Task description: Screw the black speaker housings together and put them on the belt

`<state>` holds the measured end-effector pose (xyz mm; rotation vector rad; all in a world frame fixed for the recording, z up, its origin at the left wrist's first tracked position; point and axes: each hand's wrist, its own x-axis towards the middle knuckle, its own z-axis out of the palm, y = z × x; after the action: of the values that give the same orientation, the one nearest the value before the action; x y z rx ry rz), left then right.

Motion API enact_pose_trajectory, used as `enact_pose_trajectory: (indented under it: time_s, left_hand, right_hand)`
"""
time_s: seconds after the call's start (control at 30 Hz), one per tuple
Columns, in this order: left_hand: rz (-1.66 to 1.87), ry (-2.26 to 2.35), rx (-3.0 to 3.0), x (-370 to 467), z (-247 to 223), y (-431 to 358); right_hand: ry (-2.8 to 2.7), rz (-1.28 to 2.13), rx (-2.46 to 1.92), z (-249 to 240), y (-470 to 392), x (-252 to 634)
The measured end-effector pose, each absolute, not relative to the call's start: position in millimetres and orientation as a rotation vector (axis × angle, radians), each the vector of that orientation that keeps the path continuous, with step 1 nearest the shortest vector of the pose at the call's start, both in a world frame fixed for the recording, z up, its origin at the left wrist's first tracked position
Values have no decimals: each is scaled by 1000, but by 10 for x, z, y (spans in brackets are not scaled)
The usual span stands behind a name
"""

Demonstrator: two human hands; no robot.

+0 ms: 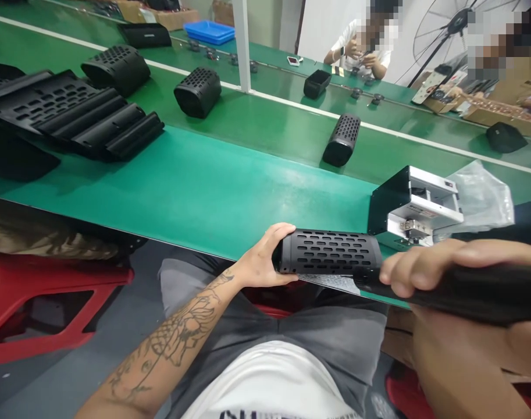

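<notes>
My left hand [267,257] is wrapped around the left end of a black speaker housing [330,250] with rows of slotted holes. The housing lies on its side at the near edge of the green bench. In my right hand [457,285] is a thick black electric screwdriver [478,291], held almost level. Its narrow front end overlaps the lower right edge of the housing; whether it touches cannot be made out. Just behind the right hand stands a small black-and-silver screw feeder [417,203].
A green conveyor belt [265,131] carries several black housings, one of them upright [198,92]. Black slotted panels [68,116] are stacked at left. A clear plastic bag [483,195] lies beside the feeder. A person [361,49] works across the belt. A red stool [51,302] stands at left.
</notes>
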<state>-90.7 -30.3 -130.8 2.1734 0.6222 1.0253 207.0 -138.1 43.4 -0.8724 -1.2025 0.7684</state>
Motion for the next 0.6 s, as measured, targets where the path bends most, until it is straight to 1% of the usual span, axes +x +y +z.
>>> enact_pose_trajectory:
  time_s: [0.1, 0.2, 0.4, 0.6]
  left_hand:
    - [1049, 602, 2159, -898, -1286, -303]
    - [1074, 582, 2131, -877, -1298, -292]
    - [1057, 585, 2098, -851, -1361, -266]
    - [1015, 628, 2065, -854, -1362, -276]
  right_hand:
    - [-1187, 771, -755, 368, -1142, 1824]
    - [-1223, 819, -756, 321, -1015, 1792]
    - [-1269, 943, -741, 295, -1033, 1842]
    - [-1315, 980, -724, 241, -1059, 1859]
